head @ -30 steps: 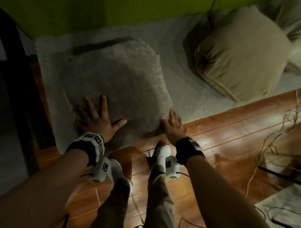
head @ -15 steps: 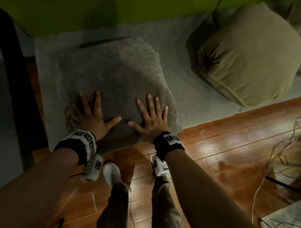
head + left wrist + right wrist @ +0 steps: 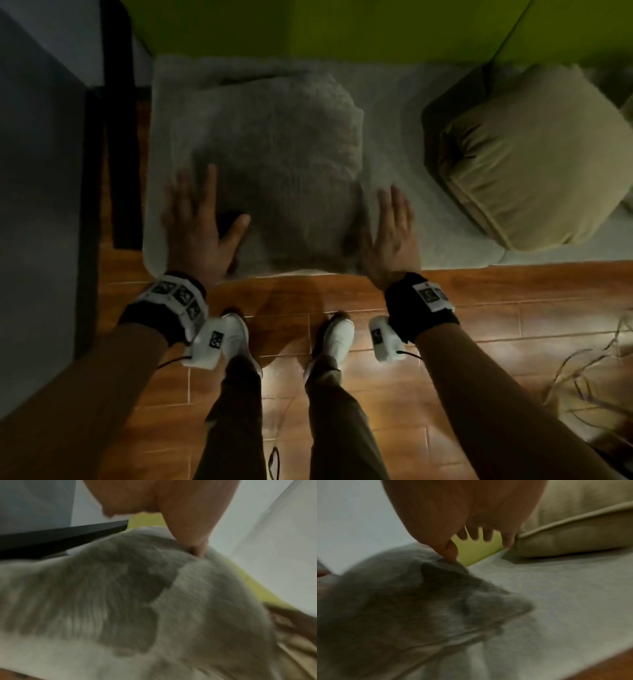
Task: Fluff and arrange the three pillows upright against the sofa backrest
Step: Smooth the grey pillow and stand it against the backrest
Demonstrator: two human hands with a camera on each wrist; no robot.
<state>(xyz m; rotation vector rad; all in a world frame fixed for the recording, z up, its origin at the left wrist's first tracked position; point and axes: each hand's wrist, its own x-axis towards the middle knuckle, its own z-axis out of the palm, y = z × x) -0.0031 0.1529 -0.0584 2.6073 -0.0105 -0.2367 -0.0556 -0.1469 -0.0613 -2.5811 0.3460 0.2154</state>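
A grey fuzzy pillow (image 3: pixel 284 164) lies flat on the grey sofa seat (image 3: pixel 394 144), bulging in the middle. My left hand (image 3: pixel 197 219) is at its near left edge with straight fingers and the thumb (image 3: pixel 195 539) touching the pillow (image 3: pixel 205 601). At the near right edge, my right hand (image 3: pixel 392 233) is flat with straight fingers, its thumb (image 3: pixel 450 550) against the pillow (image 3: pixel 402 595). A tan pillow (image 3: pixel 534 161) with piped edges lies on the seat to the right (image 3: pixel 573 520). The green backrest (image 3: pixel 342 31) runs behind. A third pillow is barely visible at the right edge.
A dark wooden post (image 3: pixel 118 120) and a grey wall (image 3: pixel 37 171) stand left of the sofa. My white shoes (image 3: pixel 337 337) are on the wooden floor (image 3: pixel 479 308) just before the seat edge. Loose cables (image 3: pixel 589 377) lie on the floor at right.
Both hands have moved from the pillow's top face outward to its left and right sides. The pillow now bulges higher in the middle.
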